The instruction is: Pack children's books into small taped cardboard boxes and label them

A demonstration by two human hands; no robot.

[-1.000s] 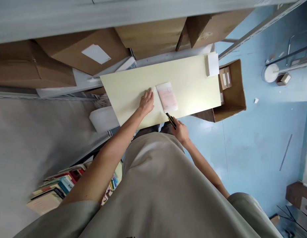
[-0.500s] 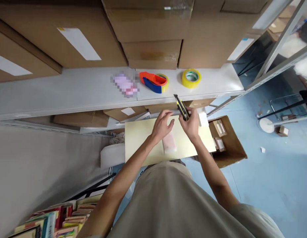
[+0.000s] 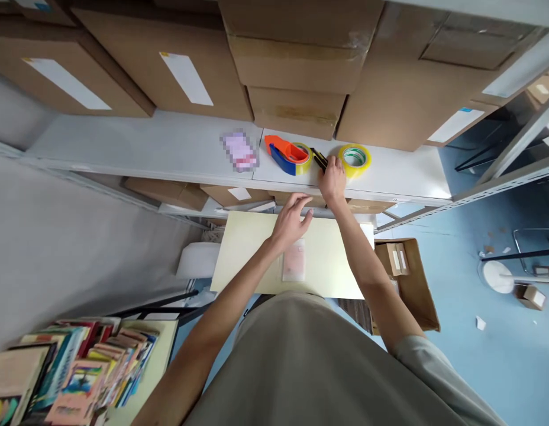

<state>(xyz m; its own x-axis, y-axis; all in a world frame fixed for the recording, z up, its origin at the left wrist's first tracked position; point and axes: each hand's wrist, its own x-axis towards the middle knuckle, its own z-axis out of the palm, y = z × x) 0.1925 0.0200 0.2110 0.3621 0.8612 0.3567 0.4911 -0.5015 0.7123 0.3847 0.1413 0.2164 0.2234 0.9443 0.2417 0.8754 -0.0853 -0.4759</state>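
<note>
Right hand sets a knife on the white shelf

The right hand [image 3: 333,177] grips one black-and-yellow utility knife [image 3: 319,158] between one orange-and-blue tape dispenser [image 3: 287,155] and one yellow tape roll [image 3: 354,158]; the left hand [image 3: 291,222] hovers open, empty. No legible writing.
</note>
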